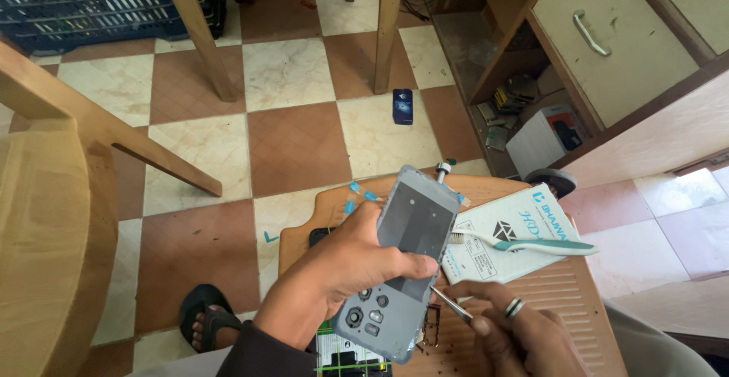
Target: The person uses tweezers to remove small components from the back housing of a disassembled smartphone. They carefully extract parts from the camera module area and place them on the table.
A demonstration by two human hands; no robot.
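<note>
**Grey phone frame held over a crowded stool**

Grey plastic, the phone frame (pixel 402 263) sits low in the frame's centre, clamped in the left hand (pixel 342 271). The right hand (pixel 516 331) pinches metal tweezers (pixel 449 304) at its edge. A slip could gouge the frame or fling small parts off the wooden surface (pixel 562 301) onto the tiled floor (pixel 296 141).
</note>
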